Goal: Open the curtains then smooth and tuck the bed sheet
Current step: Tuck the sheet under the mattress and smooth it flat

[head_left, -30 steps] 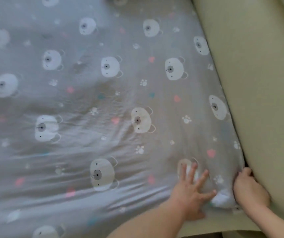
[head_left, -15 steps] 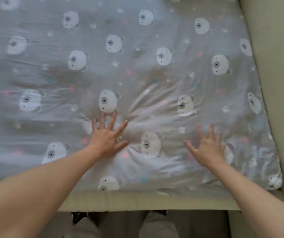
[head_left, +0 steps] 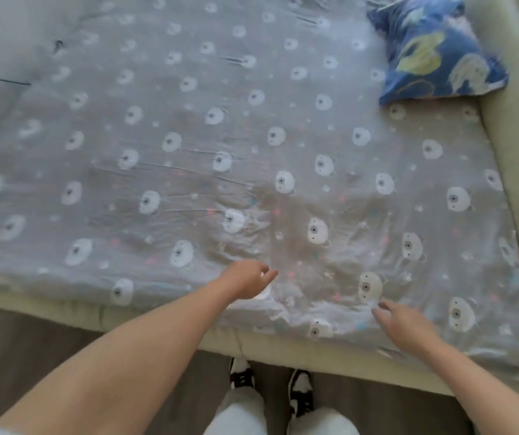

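The bed sheet (head_left: 251,158) is grey with little white bear faces, and it lies spread over the whole bed (head_left: 164,318) in front of us. It is thin and soft, so we think it will slide and bunch up with a light push, and it weighs almost nothing. There are wrinkles in it close to us, most of all in the middle between our arms, and long thin creases run across the left part. Our left hand (head_left: 247,282) is just over the sheet near the front edge, fingers loosely spread and holding nothing. Our right hand (head_left: 405,323) is lower and to the right, also open with fingers spread, right at the sheet near its front edge; we cannot tell if it is pressing down or only hovering, because the picture is blurry there. The two hands are well apart. We think the best way to smooth it is with flat palms, pushing out from the wrinkled middle toward the sides, then pinching the loose front edge to tuck it down by the cream bed frame. A blue pillow (head_left: 437,48) sits at the far right corner, well away from our hands.
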Available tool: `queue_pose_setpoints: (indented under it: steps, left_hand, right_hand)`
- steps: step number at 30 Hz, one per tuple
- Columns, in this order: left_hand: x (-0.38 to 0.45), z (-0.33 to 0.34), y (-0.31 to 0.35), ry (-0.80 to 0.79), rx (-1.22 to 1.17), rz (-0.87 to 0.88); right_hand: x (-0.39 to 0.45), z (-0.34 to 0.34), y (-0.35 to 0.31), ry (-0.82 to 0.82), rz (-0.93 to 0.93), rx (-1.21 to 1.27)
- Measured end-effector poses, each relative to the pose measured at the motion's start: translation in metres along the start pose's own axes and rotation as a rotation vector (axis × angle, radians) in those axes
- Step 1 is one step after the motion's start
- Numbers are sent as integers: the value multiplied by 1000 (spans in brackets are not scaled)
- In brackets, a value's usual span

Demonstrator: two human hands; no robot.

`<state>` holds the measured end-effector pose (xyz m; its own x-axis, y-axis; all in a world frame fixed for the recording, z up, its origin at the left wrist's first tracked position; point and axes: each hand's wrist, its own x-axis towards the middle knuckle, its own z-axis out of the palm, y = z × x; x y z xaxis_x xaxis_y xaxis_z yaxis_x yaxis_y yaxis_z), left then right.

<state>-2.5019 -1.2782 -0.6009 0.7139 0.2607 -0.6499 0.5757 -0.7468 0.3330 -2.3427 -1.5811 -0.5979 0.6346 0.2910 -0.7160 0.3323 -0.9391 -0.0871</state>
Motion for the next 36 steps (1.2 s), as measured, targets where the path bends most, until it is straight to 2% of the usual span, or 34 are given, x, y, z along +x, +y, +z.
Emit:
queue_pose_setpoints:
  steps: [2,4,5,7,10,13,15,19,22,28,36]
  left_hand:
    - [-54,-55,-22,43,-27,-40]
    - [-60,-80,-27,89,-85,-37]
    - [-134,-113,-63,191,-85,-131]
    - [-161,-128,-78,222,-127,-153]
    - [-235,-146,-126,239,-70,-208]
    - [-310,-155,-193,301,-79,-294]
    - [-351,-156,-249,361,-169,-341]
    - [-431,-158,-389,543,-310,-432]
    - [-482,-161,-467,591,-333,-435]
    - [-544,-195,-605,603,-324,-428]
    - [-557,-294,-822,652,-227,-428]
  right_hand:
    - [-30,-25,-76,2,-130,-35]
    - [-33,-38,-122,-11,-214,-13]
    - [-81,-54,-187,26,-368,-34]
    - [-104,-64,-229,48,-450,-1]
    - [-160,-62,-301,91,-608,-25]
    - [-203,-52,-380,114,-754,-160]
    - [-225,-39,-438,120,-827,-206]
    - [-271,13,-583,106,-962,-247]
    - [-310,46,-675,97,-994,-253]
    - [-360,82,-803,47,-1018,-223]
    - [-333,101,-1006,99,-969,-157]
